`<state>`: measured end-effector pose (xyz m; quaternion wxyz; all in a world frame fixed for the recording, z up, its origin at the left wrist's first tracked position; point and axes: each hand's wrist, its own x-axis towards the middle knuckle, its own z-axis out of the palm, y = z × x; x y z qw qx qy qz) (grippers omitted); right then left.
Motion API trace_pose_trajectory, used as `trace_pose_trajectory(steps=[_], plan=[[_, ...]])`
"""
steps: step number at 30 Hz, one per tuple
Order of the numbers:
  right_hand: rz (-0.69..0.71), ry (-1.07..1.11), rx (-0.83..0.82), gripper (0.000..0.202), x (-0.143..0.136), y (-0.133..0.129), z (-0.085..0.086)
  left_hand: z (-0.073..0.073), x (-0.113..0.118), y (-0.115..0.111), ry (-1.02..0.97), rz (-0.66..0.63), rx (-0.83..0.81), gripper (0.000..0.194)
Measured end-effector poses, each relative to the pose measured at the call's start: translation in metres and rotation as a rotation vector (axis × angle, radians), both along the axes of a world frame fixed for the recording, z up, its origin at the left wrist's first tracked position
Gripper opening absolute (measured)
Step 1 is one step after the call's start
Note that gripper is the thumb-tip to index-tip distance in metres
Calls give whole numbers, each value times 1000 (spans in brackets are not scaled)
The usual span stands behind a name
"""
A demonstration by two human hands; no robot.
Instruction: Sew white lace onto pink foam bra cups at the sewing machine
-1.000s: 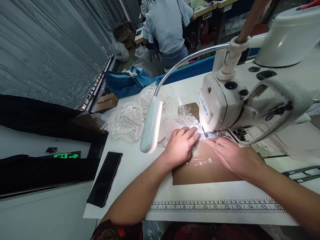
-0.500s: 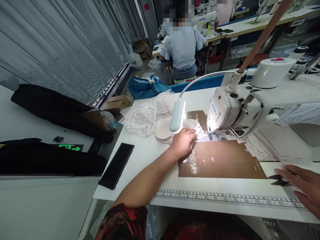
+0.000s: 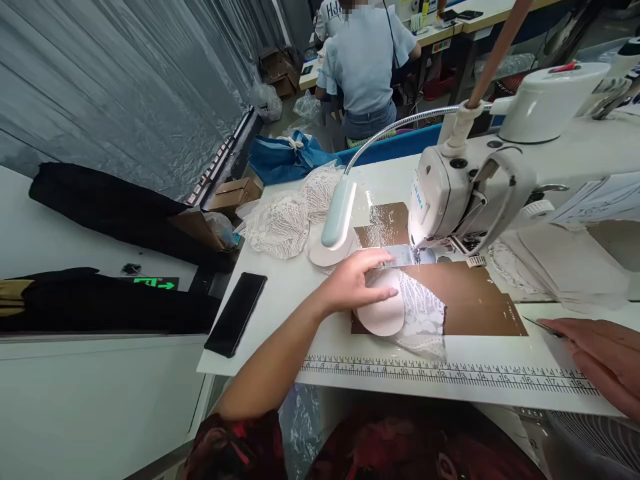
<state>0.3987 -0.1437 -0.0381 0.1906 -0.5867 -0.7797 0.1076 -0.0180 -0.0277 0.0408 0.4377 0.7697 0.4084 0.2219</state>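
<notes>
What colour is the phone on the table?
Black, seen best in the head view.

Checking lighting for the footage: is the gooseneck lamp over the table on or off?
On. The strip along the edge of the lamp's head glows white, and glare shows on the brown sheet nearby.

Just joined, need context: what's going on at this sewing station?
The left hand is on a pale pad with white lace, which lies partly over a brown sheet, in front of the sewing machine and clear of its needle area. The right hand holds a slim pointed tool, mostly hidden. More lace pieces lie farther left.
</notes>
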Motion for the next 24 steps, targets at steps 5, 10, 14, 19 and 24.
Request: trace_pose_trajectory(steps=[5, 10, 14, 19, 24], plan=[[90, 116, -106, 46, -49, 14, 34, -11, 4, 21, 50, 50, -299, 80], [183, 216, -299, 45, -107, 52, 58, -17, 9, 15, -117, -6, -517, 40], [246, 312, -377, 45, -134, 82, 63, -19, 10, 7, -260, 8, -636, 35], [229, 448, -449, 42, -148, 98, 62, -20, 14, 2, -367, 20, -704, 31], [221, 517, -503, 40, -158, 98, 57, -21, 20, 1, -358, -20, -646, 36]])
